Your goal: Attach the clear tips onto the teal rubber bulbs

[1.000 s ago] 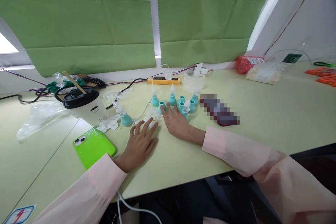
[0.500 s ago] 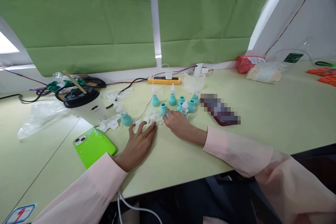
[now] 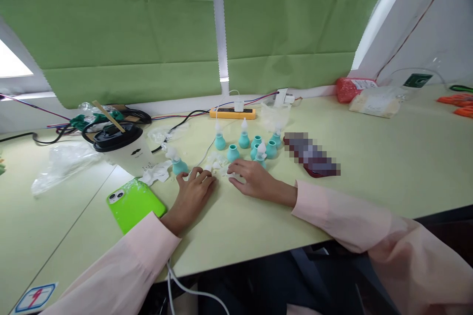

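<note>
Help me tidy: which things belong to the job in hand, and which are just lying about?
Likely in use: teal bulbs, translucent nozzle tops, small loose translucent pieces.

Likely just lying about: lidded paper cup, green-cased phone, crumpled tissue, yellow power strip.

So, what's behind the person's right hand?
Just behind the right hand stand an open teal bulb and a teal bulb with a whitish tip. The hand hides the second's lowest part, and anything under its palm.

Clear bits (image 3: 217, 164), 7 o'clock of ctr, too sm. to ID; orange items (image 3: 458, 100), 3 o'clock, cut by edge.
</note>
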Motion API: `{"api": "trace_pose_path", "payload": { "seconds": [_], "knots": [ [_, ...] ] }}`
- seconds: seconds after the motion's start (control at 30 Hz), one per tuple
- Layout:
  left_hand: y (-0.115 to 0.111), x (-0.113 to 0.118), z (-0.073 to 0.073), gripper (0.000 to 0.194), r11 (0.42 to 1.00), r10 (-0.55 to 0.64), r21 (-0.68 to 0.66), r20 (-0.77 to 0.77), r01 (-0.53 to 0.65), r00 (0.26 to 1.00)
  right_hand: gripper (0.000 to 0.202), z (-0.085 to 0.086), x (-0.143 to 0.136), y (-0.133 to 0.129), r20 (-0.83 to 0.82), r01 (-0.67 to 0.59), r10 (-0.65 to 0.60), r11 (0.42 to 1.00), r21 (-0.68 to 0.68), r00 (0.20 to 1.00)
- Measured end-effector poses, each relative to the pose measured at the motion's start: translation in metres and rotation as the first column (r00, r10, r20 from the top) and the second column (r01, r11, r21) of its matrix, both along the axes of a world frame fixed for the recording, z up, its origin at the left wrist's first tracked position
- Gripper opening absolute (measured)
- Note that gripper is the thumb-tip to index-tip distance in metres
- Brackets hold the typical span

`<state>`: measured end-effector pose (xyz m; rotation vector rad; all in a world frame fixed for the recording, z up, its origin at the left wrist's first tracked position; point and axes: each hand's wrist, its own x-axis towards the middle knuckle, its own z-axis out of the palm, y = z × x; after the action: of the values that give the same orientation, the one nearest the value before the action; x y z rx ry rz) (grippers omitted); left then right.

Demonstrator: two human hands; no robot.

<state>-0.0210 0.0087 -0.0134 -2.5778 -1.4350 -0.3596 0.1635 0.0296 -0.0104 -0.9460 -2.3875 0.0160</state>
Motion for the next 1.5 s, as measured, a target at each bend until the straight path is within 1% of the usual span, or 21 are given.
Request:
{"api": "trace_pose_path", "payload": {
  "seconds": [0.07,0.13,0.2,0.27,0.37,0.47,0.57,0.63,0.7,0.8,0.87,0.9,0.93,0.97,1.0,1.07,1.1,1.17,1.3,1.4,1.5],
  "knots": [
    [0.001,-0.001,0.000,0.026,1.000,0.002,-0.015,0.050,-0.001,0.999,0.008,-0.003,0.001,-0.002,-0.180,-0.080,0.061,0.992,-0.100,0.982],
    [0.003,-0.001,0.000,0.025,1.000,0.010,-0.028,0.101,-0.007,0.995,0.005,-0.006,0.001,-0.004,-0.299,-0.136,0.072,0.970,-0.199,0.952],
    [0.005,0.001,0.000,0.022,0.998,0.026,-0.059,0.159,-0.017,0.987,0.006,-0.009,0.002,-0.006,-0.354,-0.168,0.059,0.944,-0.285,0.933],
    [0.008,0.003,0.000,0.018,0.993,0.049,-0.114,0.212,-0.026,0.976,0.010,-0.013,0.003,-0.006,-0.378,-0.191,0.055,0.924,-0.333,0.924],
    [0.016,0.006,0.004,0.019,0.980,0.072,-0.199,0.222,-0.027,0.972,0.017,-0.016,0.005,-0.005,-0.381,-0.208,0.072,0.921,-0.328,0.922],
    [0.026,0.009,0.010,0.021,0.969,0.046,-0.247,0.168,-0.003,0.985,0.024,-0.019,0.009,-0.005,-0.347,-0.196,0.087,0.936,-0.293,0.934],
    [0.034,0.008,0.015,0.015,0.960,0.013,-0.280,0.138,0.027,0.990,0.034,-0.021,0.013,-0.005,-0.286,-0.158,0.085,0.958,-0.241,0.954],
    [0.036,0.007,0.016,0.012,0.958,-0.013,-0.282,0.132,0.050,0.991,0.031,-0.022,0.015,-0.005,-0.232,-0.139,0.091,0.971,-0.197,0.968],
    [0.035,0.007,0.015,0.015,0.958,-0.045,-0.274,0.139,0.082,0.989,0.023,-0.023,0.015,-0.004,-0.204,-0.154,0.117,0.972,-0.177,0.972],
    [0.029,0.007,0.014,0.019,0.960,-0.078,-0.255,0.162,0.118,0.984,0.018,-0.023,0.013,-0.006,-0.241,-0.181,0.135,0.966,-0.183,0.961],
    [0.025,0.008,0.015,0.016,0.962,-0.076,-0.243,0.211,0.128,0.975,0.017,-0.023,0.012,-0.007,-0.292,-0.158,0.098,0.969,-0.190,0.951],
    [0.023,0.008,0.016,0.015,0.960,-0.064,-0.245,0.278,0.135,0.958,0.016,-0.023,0.011,-0.008,-0.315,-0.146,0.078,0.969,-0.199,0.946],
    [0.021,0.009,0.017,0.014,0.955,-0.045,-0.256,0.371,0.148,0.927,0.016,-0.023,0.011,-0.009,-0.336,-0.136,0.060,0.968,-0.209,0.940],
    [0.019,0.010,0.018,0.014,0.946,-0.019,-0.276,0.479,0.172,0.878,0.016,-0.023,0.010,-0.010,-0.355,-0.132,0.047,0.967,-0.220,0.934],
    [0.017,0.010,0.018,0.015,0.930,0.012,-0.305,0.582,0.205,0.813,0.016,-0.023,0.010,-0.010,-0.373,-0.131,0.037,0.964,-0.231,0.927],
    [0.013,0.012,0.019,0.018,0.884,0.079,-0.372,0.716,0.282,0.694,0.017,-0.023,0.009,-0.011,-0.416,-0.133,0.017,0.959,-0.251,0.909],
    [0.012,0.013,0.019,0.020,0.859,0.111,-0.404,0.747,0.315,0.655,0.018,-0.023,0.008,-0.011,-0.440,-0.133,0.004,0.955,-0.263,0.898],
    [0.010,0.015,0.018,0.022,0.817,0.170,-0.455,0.778,0.355,0.605,0.020,-0.023,0.007,-0.011,-0.492,-0.149,-0.017,0.943,-0.297,0.871],
    [0.009,0.018,0.016,0.022,0.767,0.249,-0.508,0.798,0.392,0.549,0.024,-0.023,0.004,-0.013,-0.579,-0.226,-0.034,0.900,-0.372,0.815],
    [0.009,0.019,0.016,0.020,0.747,0.271,-0.514,0.814,0.422,0.513,0.025,-0.023,0.004,-0.014,-0.614,-0.259,-0.054,0.875,-0.409,0.788],
    [0.008,0.019,0.017,0.019,0.752,0.274,-0.504,0.826,0.426,0.492,0.026,-0.022,0.005,-0.015,-0.630,-0.276,-0.061,0.864,-0.422,0.774]
  ]
}}
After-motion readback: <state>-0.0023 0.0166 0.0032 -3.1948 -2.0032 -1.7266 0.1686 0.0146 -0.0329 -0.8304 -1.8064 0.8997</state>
